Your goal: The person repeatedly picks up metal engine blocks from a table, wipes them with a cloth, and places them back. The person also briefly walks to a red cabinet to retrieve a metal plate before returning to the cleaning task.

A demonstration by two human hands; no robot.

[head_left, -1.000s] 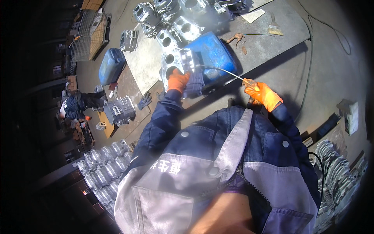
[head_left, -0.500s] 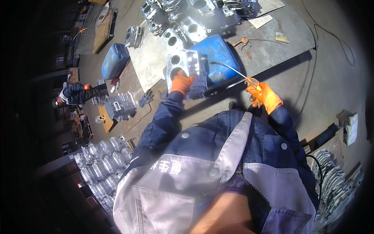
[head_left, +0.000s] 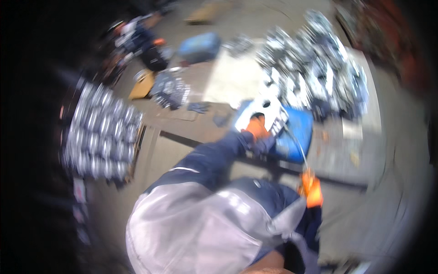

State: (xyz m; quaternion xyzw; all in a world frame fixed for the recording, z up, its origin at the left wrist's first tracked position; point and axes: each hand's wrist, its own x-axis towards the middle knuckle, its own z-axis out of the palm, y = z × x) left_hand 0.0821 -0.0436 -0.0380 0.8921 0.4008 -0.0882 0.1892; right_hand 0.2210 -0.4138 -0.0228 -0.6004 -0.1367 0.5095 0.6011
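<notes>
Take the blue container (head_left: 299, 130) as your landmark. It lies at the near edge of the desk (head_left: 335, 148), and the metal casting (head_left: 273, 108) appears to rest on top of it, toward its left end; the blur hides the exact contact. The container seems to serve you as a prop, raising the casting within easy reach.

Your left hand (head_left: 258, 128), in an orange glove, lies on the casting above the container's left end, its fingertips at a dark round opening, probably to steady the part. How firmly that grip is closed, you cannot tell through the smear.

Your right hand (head_left: 313, 191), also gloved in orange, is on the near side of the container, clear of it. That grip is wrapped around the handle end of a thin-tubed tool (head_left: 301, 150), whose tube reaches across the container toward the casting. Holding it well back likely leaves the slender tube free to point.

Beyond the container sit many more castings (head_left: 299, 68), clustered together.
</notes>
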